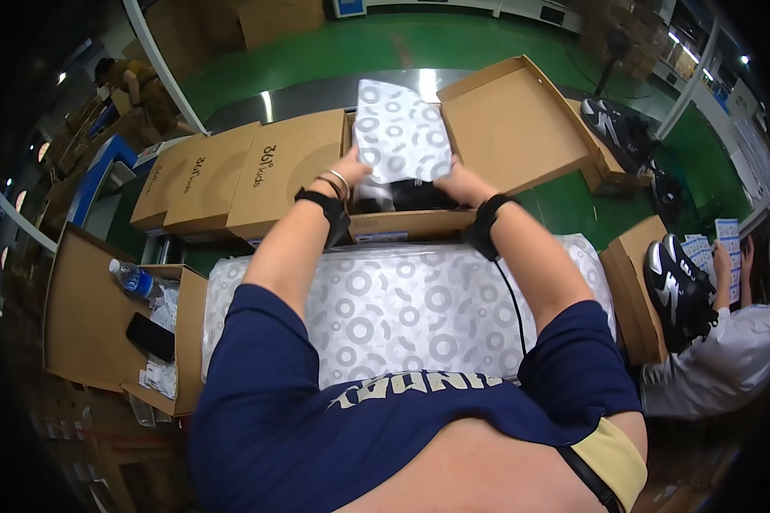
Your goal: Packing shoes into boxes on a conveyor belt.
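Note:
A sheet of white tissue paper with grey rings and arcs [402, 132] rises over an open brown shoe box [415, 224] in front of me. My left hand [352, 168] grips the paper's left edge, its fingertips partly hidden. At the lower right corner of the same sheet, my right hand [460, 181] is closed on it. Below the paper, dark black shoes [417, 197] show inside the box. The box's lid [513, 128] leans open on the right side. Black bands circle both my wrists.
Closed shoe boxes [289, 171] line up at left. A stack of patterned paper [419, 316] lies before me. An open carton [85, 316] holds a bottle [134, 278] and a black phone [151, 337]. At right, black shoes [680, 286] sit by a co-worker's hands holding label sheets [727, 248].

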The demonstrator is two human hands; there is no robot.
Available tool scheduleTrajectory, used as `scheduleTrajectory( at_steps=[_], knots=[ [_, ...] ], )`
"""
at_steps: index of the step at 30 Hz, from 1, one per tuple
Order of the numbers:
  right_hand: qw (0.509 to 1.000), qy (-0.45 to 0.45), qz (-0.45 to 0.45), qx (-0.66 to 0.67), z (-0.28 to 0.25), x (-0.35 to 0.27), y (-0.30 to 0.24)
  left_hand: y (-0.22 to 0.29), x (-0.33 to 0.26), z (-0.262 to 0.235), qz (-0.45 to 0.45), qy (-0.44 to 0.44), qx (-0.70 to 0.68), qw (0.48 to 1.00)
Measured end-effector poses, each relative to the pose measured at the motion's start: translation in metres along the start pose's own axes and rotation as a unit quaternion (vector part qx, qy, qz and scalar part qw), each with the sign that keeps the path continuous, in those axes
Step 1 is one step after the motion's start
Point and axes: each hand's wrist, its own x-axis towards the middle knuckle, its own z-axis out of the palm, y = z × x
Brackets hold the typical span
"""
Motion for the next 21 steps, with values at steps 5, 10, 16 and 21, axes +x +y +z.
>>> scheduleTrajectory(
  at_steps=[5,10,16,21],
  knots=[
    [0.952,-0.040,-0.208,-0.220,0.033,-0.038,-0.011,0.027,-0.082,-0.062,-0.093,-0.073,0.168,0.979],
    [0.929,0.031,-0.223,-0.294,0.039,-0.047,-0.003,-0.012,-0.193,-0.256,-0.046,0.221,0.548,0.806],
    [0.912,0.137,-0.252,-0.294,0.061,-0.053,0.001,-0.279,-0.349,-0.322,-0.125,0.054,0.859,0.494],
    [0.917,0.109,-0.240,-0.299,0.057,-0.069,-0.013,-0.355,-0.333,-0.356,-0.426,0.163,0.575,0.679]
  ],
)
